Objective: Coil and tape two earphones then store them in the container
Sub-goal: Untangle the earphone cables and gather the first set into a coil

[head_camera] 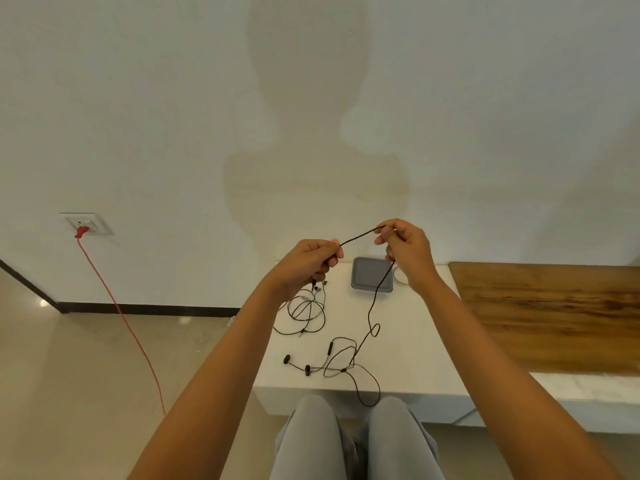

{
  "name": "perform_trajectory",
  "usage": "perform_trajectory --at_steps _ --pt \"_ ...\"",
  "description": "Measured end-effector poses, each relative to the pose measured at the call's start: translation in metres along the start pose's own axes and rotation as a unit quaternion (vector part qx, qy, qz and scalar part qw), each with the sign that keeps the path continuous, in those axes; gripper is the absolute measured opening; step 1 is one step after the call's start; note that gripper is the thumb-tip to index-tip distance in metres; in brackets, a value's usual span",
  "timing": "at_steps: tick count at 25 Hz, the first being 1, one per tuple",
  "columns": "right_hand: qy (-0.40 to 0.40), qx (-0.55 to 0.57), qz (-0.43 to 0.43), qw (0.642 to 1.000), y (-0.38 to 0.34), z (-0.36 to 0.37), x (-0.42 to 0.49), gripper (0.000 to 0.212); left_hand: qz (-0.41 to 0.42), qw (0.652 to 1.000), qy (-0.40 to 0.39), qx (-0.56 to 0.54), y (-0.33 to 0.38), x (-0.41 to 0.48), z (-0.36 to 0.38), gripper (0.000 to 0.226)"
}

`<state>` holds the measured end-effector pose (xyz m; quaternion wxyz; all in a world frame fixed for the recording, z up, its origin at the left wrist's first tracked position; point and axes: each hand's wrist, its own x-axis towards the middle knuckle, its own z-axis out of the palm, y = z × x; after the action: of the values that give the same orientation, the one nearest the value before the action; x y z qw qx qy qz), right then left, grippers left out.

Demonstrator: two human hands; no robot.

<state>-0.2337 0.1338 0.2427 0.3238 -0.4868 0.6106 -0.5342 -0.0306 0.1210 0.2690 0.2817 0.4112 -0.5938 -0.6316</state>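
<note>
A black earphone cable point(358, 237) is stretched between my two raised hands. My left hand point(308, 263) pinches one end, and my right hand point(405, 247) pinches it farther along. From the right hand the cable hangs down to the white table point(415, 341), where its earbuds point(298, 364) lie in loose loops; one loop drops over the front edge. A second black earphone point(304, 313) lies tangled on the table below my left hand. A grey square container point(370, 277) with its lid on sits at the back of the table. The tape roll point(401, 275) shows partly behind my right wrist.
A brown wooden board point(547, 313) covers the table's right part. A red cord point(128, 327) runs from a wall socket point(86, 223) down to the floor at the left. My knees in grey trousers point(346, 441) are under the table's front edge.
</note>
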Motion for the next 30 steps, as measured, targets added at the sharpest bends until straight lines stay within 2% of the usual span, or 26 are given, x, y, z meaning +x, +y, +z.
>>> perform_trajectory --at_steps 3,5,9,10,12,15,18,22,26,30 --pt "-0.017 -0.064 0.032 0.997 0.005 0.0 0.0 0.02 0.006 0.994 -0.027 -0.104 0.007 0.0 0.004 0.03" --pt "-0.073 -0.106 0.027 0.991 0.008 0.008 -0.011 0.022 0.037 0.984 -0.026 -0.171 0.012 0.002 0.011 0.026" --pt "-0.2 -0.176 -0.016 0.964 0.009 0.028 -0.043 0.028 0.081 0.965 0.026 -0.249 0.013 0.011 0.019 0.021" --pt "-0.225 -0.197 -0.031 0.954 0.007 0.03 -0.052 0.029 0.087 0.965 0.036 -0.244 0.01 0.013 0.019 0.02" --pt "-0.259 -0.213 -0.057 0.94 -0.001 0.032 -0.067 0.029 0.096 0.98 0.066 -0.162 0.005 0.017 0.017 0.019" --pt "-0.24 -0.158 -0.09 0.954 -0.021 0.025 -0.075 0.03 0.123 0.989 0.069 -0.032 -0.005 0.017 0.012 0.018" --pt "-0.167 -0.13 -0.125 0.969 -0.044 0.016 -0.063 0.027 0.08 0.996 0.012 0.022 -0.014 0.009 0.006 0.021" --pt "-0.121 -0.13 -0.125 0.976 -0.051 0.006 -0.034 0.016 0.023 0.997 -0.05 -0.045 -0.013 -0.004 0.009 0.03" --pt "-0.119 -0.059 -0.064 0.989 -0.037 0.002 -0.013 0.009 0.011 0.989 -0.075 -0.127 -0.006 -0.01 0.011 0.027" --pt "-0.138 0.0 0.032 0.99 -0.019 0.016 -0.023 0.023 0.033 0.963 -0.08 -0.256 0.01 -0.013 0.015 0.026"
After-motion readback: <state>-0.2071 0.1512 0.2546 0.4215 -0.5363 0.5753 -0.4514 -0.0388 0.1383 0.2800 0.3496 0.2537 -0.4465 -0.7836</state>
